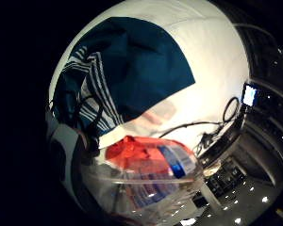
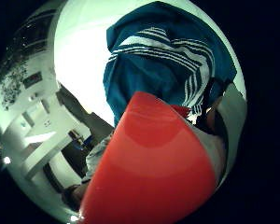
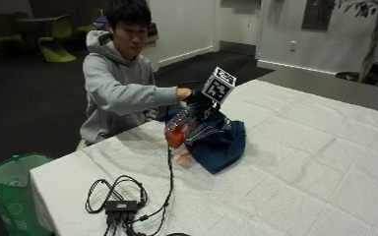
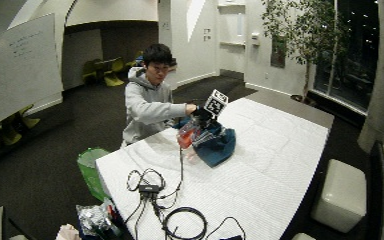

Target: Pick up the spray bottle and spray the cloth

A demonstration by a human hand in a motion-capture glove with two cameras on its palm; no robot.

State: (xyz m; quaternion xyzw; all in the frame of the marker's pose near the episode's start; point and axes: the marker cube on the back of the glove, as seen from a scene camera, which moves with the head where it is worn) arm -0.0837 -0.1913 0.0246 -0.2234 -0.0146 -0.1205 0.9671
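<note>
a dim room with white walls, a whiteboard (image 4: 19,65) on one side and a potted tree (image 4: 305,30) by the windows surrounds a long tabletop (image 3: 294,162) under a white cloth cover. a person in a grey hoodie sits at its far edge, the arm reaching out over the surface.

the right hand (image 3: 195,97), in its black glove, is raised above the tabletop and holds the spray bottle (image 3: 179,129) up near its top. the bottle is clear plastic with red-orange showing in its lower part, and it hangs tilted off the tabletop, right up against the cloth. how far the fingers wrap round the bottle's neck cannot be made out from the outside views, though the bottle hangs from that hand. both palm views are filled with it: the little finger side shows the clear body with its red and blue label (image 1: 153,162), the thumb side a broad red surface (image 2: 154,172) close to the palm.

the cloth (image 3: 218,142) is dark blue with white stripes along one part, lying bunched in a heap on the tabletop just beside and below the bottle; the stripes show plainly in the thumb side palm view (image 2: 172,51).

nearer the camera, a small black hub (image 3: 120,205) with looping black cables (image 3: 110,189) lies on the tabletop, well apart from the cloth. a green bin (image 3: 9,191) stands on the floor beside the tabletop's corner.
</note>
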